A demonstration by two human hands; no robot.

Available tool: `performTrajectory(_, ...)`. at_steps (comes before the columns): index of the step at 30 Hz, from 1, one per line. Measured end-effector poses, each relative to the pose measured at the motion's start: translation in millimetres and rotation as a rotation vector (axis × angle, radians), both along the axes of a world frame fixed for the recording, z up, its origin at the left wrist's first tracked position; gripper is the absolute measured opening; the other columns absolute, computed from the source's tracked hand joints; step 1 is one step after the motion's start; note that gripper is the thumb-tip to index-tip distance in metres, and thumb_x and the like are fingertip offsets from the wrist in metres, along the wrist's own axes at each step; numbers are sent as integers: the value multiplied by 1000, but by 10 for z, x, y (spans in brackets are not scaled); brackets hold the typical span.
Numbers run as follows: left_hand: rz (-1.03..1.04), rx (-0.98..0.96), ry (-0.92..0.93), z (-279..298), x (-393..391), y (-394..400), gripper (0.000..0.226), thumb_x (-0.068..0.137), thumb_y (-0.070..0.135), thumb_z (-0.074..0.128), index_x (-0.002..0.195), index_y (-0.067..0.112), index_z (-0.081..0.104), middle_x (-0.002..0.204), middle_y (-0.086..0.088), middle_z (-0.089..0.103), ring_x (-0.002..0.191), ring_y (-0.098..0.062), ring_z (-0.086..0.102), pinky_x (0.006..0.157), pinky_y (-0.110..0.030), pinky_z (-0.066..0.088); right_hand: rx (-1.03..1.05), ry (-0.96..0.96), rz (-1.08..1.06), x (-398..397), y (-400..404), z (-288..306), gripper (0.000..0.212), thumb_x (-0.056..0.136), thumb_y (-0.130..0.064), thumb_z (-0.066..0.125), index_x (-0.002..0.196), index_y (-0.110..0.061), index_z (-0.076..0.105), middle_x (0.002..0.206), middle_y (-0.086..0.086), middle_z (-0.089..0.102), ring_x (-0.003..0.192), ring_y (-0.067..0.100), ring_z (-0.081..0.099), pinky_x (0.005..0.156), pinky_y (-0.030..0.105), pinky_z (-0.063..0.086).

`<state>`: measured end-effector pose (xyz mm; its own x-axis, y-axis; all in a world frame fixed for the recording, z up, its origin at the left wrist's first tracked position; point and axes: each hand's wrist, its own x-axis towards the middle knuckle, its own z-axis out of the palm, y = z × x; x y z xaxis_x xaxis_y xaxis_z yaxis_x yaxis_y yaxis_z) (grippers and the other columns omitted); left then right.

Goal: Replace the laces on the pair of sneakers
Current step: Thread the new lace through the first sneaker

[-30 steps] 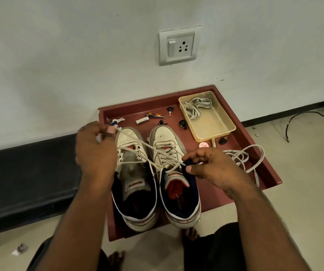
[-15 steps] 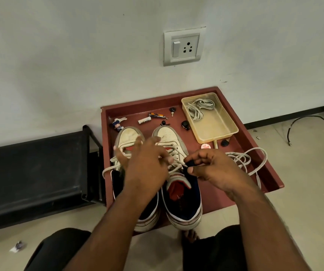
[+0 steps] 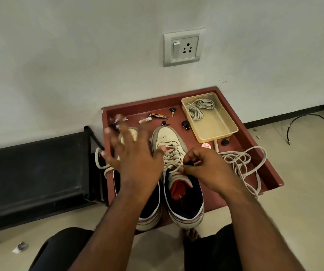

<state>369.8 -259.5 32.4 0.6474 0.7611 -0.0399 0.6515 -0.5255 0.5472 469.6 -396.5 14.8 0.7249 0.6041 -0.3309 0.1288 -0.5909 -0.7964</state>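
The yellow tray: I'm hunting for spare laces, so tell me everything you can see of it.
The yellow tray is a shallow, translucent, plastic-looking rectangle that sits flat in the far right corner of the red tray. A loose coil of pale flat lace lies at its far end; the rest is bare. Neither hand touches it.

- Left hand point(image 3: 135, 163) splayed, blurred, above the left white-and-navy leather sneaker point(image 3: 149, 208).
- Right hand point(image 3: 202, 171) pinches a pale flat lace point(image 3: 173, 160) on the right matching sneaker point(image 3: 176, 184).
- Both sneakers sit in a dark-red square tray point(image 3: 270, 169).
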Motion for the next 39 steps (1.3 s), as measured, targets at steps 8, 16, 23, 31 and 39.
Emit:
performTrajectory(8,-248,52,421,44,-4,-28,24,79,59,69,87,36,67,164,9,9,150,-26,-14,110,-68,-11,-65,-101,117,40,-22,2,31,90,-1,61,107,-25,71,90,-11,64,86,3,61,69,5,44)
performTrajectory(16,-173,-249,343,41,-58,99,23,71,54,78,75,32,73,163,8,16,150,-24,-14,107,-67,-19,-210,-379,287,-63,15,-59,34,87,-16,67,114,-37,68,122,-14,52,116,12,49,98,33,45)
performTrajectory(23,-124,-314,250,13,-51,112,20,74,47,79,71,28,74,153,7,40,151,-20,-6,111,-59,-14,-143,-380,212,11,50,-67,9,82,-23,75,90,-29,76,141,-12,49,129,14,43,106,37,38)
performTrajectory(31,-119,-328,136,-114,-1,135,20,70,43,82,59,34,68,146,10,48,151,-20,6,115,-62,-7,-76,-273,172,-102,53,0,38,80,-26,76,115,-36,67,149,-14,37,137,11,32,113,39,31)
performTrajectory(39,-130,-405,82,-84,-28,171,17,68,39,84,61,36,70,146,13,47,149,-21,18,115,-64,7,265,47,-427,132,-173,62,15,77,-10,78,67,-20,74,121,-11,63,111,10,58,95,33,42)
